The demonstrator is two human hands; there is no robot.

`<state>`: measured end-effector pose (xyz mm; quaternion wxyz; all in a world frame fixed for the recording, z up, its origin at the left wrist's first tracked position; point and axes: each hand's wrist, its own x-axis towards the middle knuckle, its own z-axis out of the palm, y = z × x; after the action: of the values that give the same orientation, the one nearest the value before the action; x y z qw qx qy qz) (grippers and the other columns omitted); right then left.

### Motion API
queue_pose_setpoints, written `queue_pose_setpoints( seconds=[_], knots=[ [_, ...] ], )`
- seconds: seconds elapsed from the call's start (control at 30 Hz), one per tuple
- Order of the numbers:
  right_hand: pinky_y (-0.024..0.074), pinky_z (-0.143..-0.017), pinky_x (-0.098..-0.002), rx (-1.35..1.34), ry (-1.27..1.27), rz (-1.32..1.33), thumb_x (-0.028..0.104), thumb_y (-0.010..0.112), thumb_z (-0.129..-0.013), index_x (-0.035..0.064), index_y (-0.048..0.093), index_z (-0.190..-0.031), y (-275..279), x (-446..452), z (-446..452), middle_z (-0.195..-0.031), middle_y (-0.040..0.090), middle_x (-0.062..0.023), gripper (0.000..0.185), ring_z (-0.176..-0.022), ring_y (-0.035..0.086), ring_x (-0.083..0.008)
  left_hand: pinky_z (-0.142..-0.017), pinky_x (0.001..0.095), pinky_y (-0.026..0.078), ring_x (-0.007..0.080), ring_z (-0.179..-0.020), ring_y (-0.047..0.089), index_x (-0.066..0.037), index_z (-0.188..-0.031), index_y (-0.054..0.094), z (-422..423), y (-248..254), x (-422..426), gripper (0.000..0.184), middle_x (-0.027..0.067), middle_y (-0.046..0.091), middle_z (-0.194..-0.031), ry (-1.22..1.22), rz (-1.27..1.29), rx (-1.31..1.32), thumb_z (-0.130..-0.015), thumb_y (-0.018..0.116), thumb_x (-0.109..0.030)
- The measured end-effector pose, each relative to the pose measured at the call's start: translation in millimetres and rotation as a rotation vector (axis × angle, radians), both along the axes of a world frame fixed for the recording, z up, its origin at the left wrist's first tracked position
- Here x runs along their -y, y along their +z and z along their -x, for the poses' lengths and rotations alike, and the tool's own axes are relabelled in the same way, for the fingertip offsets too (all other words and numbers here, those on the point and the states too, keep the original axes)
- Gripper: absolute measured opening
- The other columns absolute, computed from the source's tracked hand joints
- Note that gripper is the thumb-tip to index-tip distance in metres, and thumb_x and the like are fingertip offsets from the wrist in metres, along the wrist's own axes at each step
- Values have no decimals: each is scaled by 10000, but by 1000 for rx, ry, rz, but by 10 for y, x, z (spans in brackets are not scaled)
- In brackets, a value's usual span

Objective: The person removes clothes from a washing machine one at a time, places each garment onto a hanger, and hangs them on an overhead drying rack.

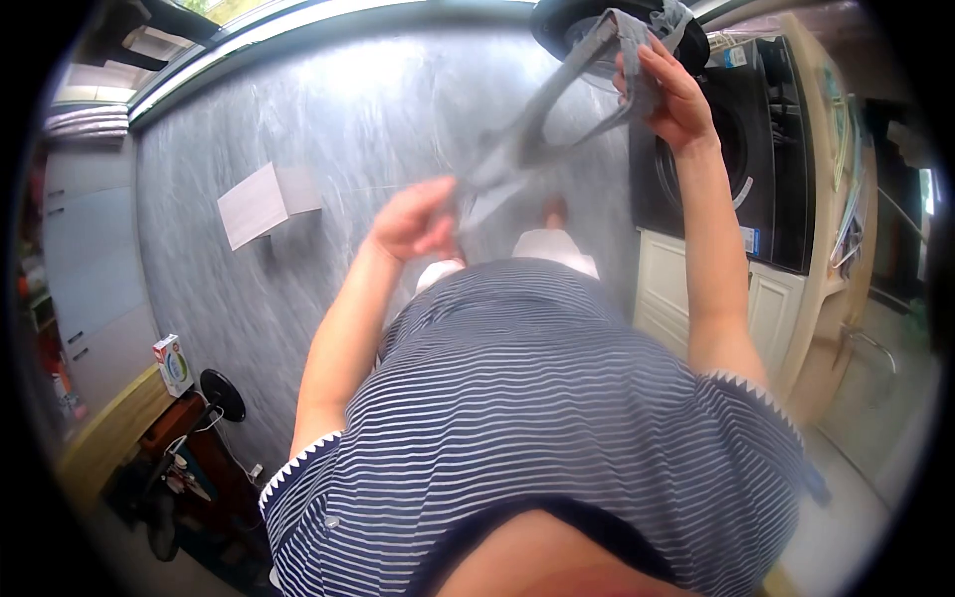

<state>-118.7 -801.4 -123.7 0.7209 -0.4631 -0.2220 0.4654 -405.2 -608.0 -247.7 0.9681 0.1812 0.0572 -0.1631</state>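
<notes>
A grey strappy garment (542,149), blurred by motion, stretches slantwise between my two hands above the floor. At its upper end, my right hand (674,95) is closed on the strap and bunched cloth. My left hand (413,217) is at the lower end, fingers curled in against the cloth's edge; blur hides the exact grip. The garment's loops hang open in the middle, so its exact kind is hard to tell. A black round object (577,25) lies behind the upper end.
To the right stands a dark front-loading washing machine (711,164) above a cream cabinet (671,274). A light folded box-like stool (257,206) is on the grey floor (398,99). Lower left are a detergent-like carton (173,366), a black round base (223,395) and cables.
</notes>
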Motion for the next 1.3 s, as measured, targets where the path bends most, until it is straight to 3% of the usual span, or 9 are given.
queue_pose_setpoints(
  seconds=[0.13, 0.33, 0.43, 0.53, 0.67, 0.9, 1.07, 1.2, 1.3],
  knots=[
    [438, -599, -244, -36, 36, 45, 191, 526, -848, 100, 479, -1163, 107, -201, -174, -852, 568, -37, 331, -714, 531, -148, -423, 284, 478, 133, -464, 538, -64, -1193, 421, -103, 475, -554, 324, 108, 598, -692, 413, -43, -63, -893, 426, -184],
    [453, -584, -247, -50, 99, 92, 205, 551, -836, 104, 492, -1150, 163, -576, -607, -845, 580, -30, 335, -710, 551, -133, -446, 330, 482, 207, -597, 608, -16, -1079, 482, -236, 519, -208, 303, 165, 600, -840, -78, -206, -247, -794, 547, -96],
    [474, -606, -236, -63, 199, 90, 191, 579, -820, 96, 535, -1073, 230, -780, -828, -841, 590, -9, 274, -705, 561, -98, -476, 350, 483, 205, -610, 599, -11, -1028, 506, -342, 683, -357, 250, 161, 593, -857, 173, -236, -202, -789, 535, -76],
    [482, -639, -220, 1, 248, 98, 187, 624, -786, 83, 554, -1022, 149, -836, -1163, -848, 589, 17, 267, -716, 567, -70, -652, 409, 490, 238, -875, 562, -12, -1121, 453, -423, 772, -684, 326, 153, 552, -1019, 587, -137, -231, -799, 460, -58],
    [472, -669, -207, -192, 81, 332, 92, 648, -759, 35, 539, -1023, 55, -1125, -968, -874, 601, -4, 292, -760, 575, -68, -836, 550, 405, 293, -1142, 433, -20, -1148, 469, -326, 640, -1148, 332, 194, 472, -1195, 656, 20, -27, -835, 396, -99],
    [453, -552, -192, 67, 2, 470, 118, 612, -772, 12, 623, -880, 11, -194, -1412, -751, 611, -5, 152, -624, 561, -65, -582, 337, 376, 170, -648, 473, -91, -908, 581, -1005, 1128, -592, 154, 34, 577, -805, 554, -108, -330, -812, 548, -207],
    [429, -494, -191, 493, -77, 774, 149, 597, -750, 47, 642, -867, 509, 503, -1875, -717, 600, -4, 161, -581, 538, -58, -508, 320, 393, 161, -573, 483, -57, -932, 557, -1557, 1388, -185, 199, 44, 577, -796, 282, -297, -348, -788, 583, -191],
    [475, -654, -331, 1284, -985, 981, 266, 568, -742, 110, 656, -867, 852, 1364, -2810, -819, 634, -112, 218, -725, 608, -242, -518, 329, 416, 155, -560, 473, -37, -989, 531, -1760, 1582, -60, 260, 47, 564, -777, 282, -379, -299, -789, 576, -196],
    [460, -709, -342, 1322, -950, 1523, 336, 576, -725, 111, 651, -873, 983, 1722, -3032, -818, 637, -103, 279, -783, 601, -252, -529, 338, 438, 162, -572, 499, -20, -1022, 525, -1854, 1717, 5, 265, 61, 577, -790, 266, -388, -267, -806, 552, -173]
  ],
)
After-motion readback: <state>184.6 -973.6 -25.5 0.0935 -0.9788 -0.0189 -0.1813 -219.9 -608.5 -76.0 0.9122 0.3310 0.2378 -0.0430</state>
